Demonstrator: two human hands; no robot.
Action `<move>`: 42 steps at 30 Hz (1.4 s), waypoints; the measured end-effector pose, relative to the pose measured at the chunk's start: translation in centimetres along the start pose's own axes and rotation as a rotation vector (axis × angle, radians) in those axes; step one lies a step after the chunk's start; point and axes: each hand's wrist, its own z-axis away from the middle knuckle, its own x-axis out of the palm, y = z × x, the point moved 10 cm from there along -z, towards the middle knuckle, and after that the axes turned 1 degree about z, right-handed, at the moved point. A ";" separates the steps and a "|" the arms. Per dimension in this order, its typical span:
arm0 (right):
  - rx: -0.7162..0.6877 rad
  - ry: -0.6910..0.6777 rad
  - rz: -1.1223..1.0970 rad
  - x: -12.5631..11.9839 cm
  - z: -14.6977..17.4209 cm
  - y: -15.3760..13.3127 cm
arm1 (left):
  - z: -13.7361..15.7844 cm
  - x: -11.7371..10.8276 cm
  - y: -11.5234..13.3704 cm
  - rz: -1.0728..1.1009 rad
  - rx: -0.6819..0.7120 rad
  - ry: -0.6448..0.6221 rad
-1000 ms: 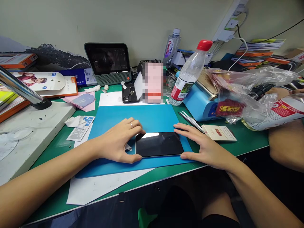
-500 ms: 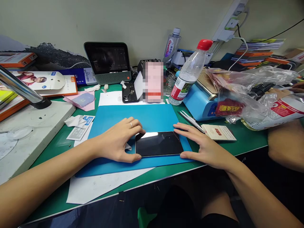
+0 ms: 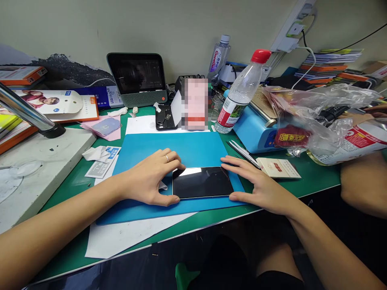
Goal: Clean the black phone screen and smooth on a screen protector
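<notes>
While your left grip (image 3: 151,179) and right grip (image 3: 261,185) are seemingly clamping opposite ends of the smartphone (image 3: 202,184), uneven pressure is risking a slip across the blue mat (image 3: 169,147).

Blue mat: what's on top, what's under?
On the mat: a phone between the left hand and right hand, plus a white scrap partly hidden by the left hand. Under: white paper showing past its near and far edges. Whether it's one sheet is covered.
</notes>
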 end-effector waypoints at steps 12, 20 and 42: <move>0.026 0.000 0.014 0.0 0.0 -0.2 | 0.0 -0.3 0.2 0.013 0.009 0.016; -0.018 0.084 0.000 -0.6 0.0 -1.3 | 0.2 -1.0 -0.7 0.163 -0.016 0.095; -0.025 0.413 -0.261 -0.8 -8.1 -11.0 | 1.4 -4.9 -1.9 0.197 -0.058 0.489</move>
